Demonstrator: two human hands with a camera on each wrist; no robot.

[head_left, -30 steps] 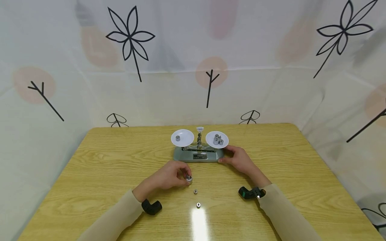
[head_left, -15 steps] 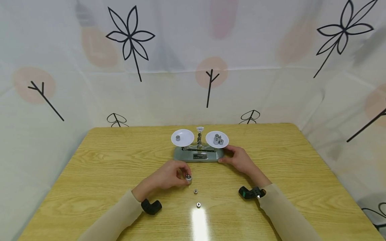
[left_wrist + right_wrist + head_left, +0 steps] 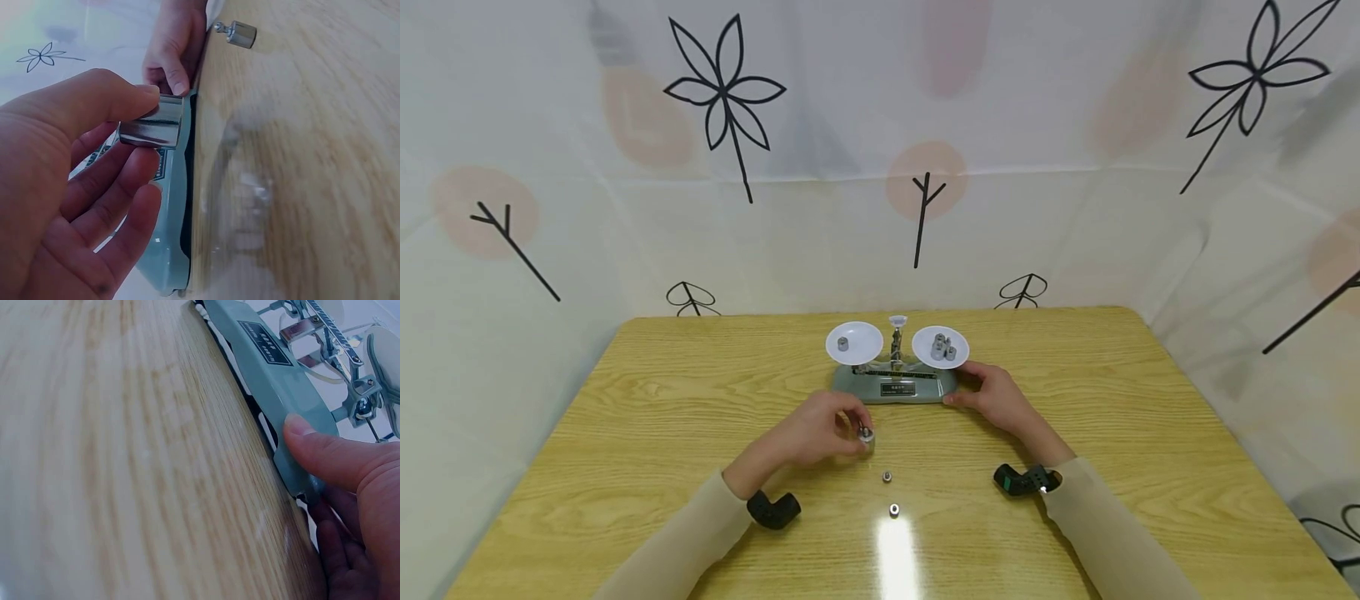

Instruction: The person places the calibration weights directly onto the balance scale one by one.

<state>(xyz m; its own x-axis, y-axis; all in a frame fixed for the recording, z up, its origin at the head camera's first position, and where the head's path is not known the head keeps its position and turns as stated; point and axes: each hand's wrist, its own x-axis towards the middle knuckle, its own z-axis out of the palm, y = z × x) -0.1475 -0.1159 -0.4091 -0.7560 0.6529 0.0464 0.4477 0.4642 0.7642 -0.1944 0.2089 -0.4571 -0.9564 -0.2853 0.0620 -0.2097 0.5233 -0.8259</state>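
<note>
1. Metal weight (image 3: 868,443), a small shiny cylinder, sits in the left hand (image 3: 822,429), pinched round its side between thumb and fingers. I'd guess that smooth metal calls for pressure from opposite sides. It looks lifted, though I cannot tell how high.

2. Just ahead of that pinch stands the balance scale (image 3: 857,387). The right hand (image 3: 997,400) grasps its base at the right end, thumb over the front edge and fingers behind, probably to steady it against a knock.

3. Beyond the left grip, the left pan (image 3: 867,334) holds a single small weight (image 3: 842,344). The right pan (image 3: 958,343), just past the right hand's fingers, bears a cluster of weights (image 3: 937,350), bunched perhaps because room is tight.

4. Nearer the person than the left grip, two loose weights (image 3: 887,477) stand apart on the table (image 3: 737,375), untouched, presumably spaced for easy pinching.
</note>
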